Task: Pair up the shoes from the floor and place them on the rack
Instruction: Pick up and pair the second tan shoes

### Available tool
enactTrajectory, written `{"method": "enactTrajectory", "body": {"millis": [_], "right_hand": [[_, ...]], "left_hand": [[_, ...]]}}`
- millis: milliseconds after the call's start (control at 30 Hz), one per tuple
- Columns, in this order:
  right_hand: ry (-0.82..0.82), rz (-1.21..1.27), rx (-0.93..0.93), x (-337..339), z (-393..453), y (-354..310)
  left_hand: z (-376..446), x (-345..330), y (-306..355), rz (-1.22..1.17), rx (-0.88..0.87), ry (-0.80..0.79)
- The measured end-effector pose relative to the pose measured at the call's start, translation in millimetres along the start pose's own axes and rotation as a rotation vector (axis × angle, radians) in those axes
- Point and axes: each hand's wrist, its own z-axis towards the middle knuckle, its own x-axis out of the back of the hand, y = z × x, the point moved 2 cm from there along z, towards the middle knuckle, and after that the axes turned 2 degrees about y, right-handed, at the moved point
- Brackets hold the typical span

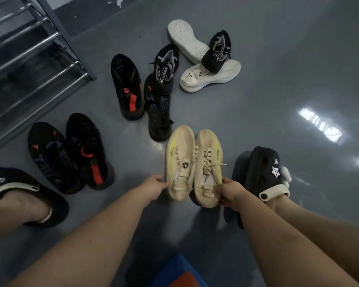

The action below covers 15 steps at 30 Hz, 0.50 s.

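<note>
The beige shoes point(193, 164) are sitting side by side at lower centre of the frame, toes pointing up the picture, already matched as a pair. The left hand point(153, 188) is pinching the heel edge of the left-hand shoe with curled fingers, and the right hand point(229, 192) is gripping the heel and a trailing lace of the other. The rack point(29, 59) is standing at upper left, well apart from this pair, its bars looking bare.

Both holds are thin pinches at the heel, so a shoe is likely to swing toe-down or slip free during the carry. The loose lace could be snagging on a rack bar. The black shoes with red marks point(71, 156) are lying between the hands and the rack, so a low carry could be knocking them out of their pairing.
</note>
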Motion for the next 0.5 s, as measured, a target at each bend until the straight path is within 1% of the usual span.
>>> {"method": "enactTrajectory", "body": {"millis": [100,233,367,500], "right_hand": [[-0.013,-0.041,-0.029,-1.7,7.4,5.7],[0.027,-0.065,-0.033,-4.4,22.0,10.8],[0.03,0.0,-0.032,-5.6,28.8,14.2],[-0.024,0.06,-0.052,1.7,32.5,14.7]], "left_hand": [[4.6,-9.3,-0.4,-0.056,0.031,-0.015],[16.0,-21.4,-0.3,-0.158,0.079,-0.01],[22.2,-25.0,-0.9,-0.245,0.128,-0.022],[26.4,-24.9,-4.9,-0.281,0.126,-0.04]]}}
